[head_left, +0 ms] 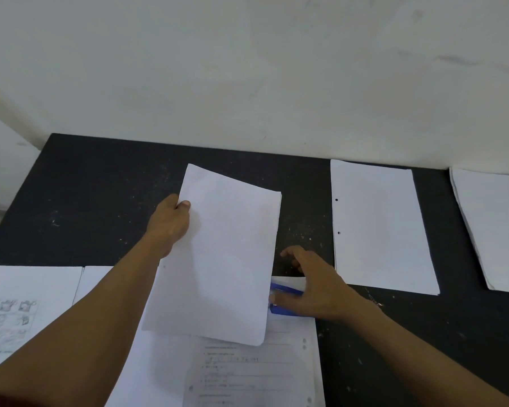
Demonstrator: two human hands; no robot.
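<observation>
My left hand [169, 223] grips the left edge of a blank white sheaf of paper [221, 254], thumb on top, and holds it lifted over the black table [100, 201]. My right hand [309, 284] lies over a blue object [285, 289], possibly a stapler, with the fingers curled around it; most of the object is hidden by the hand and the sheaf. Under both lies a printed worksheet [256, 374] with punched holes at its right edge.
A blank sheet with two punched holes [379, 227] lies at the right, and another paper stack [494, 227] at the far right edge. A sheet with drawings [12, 312] lies at the near left. A pale wall [247, 69] stands behind the table.
</observation>
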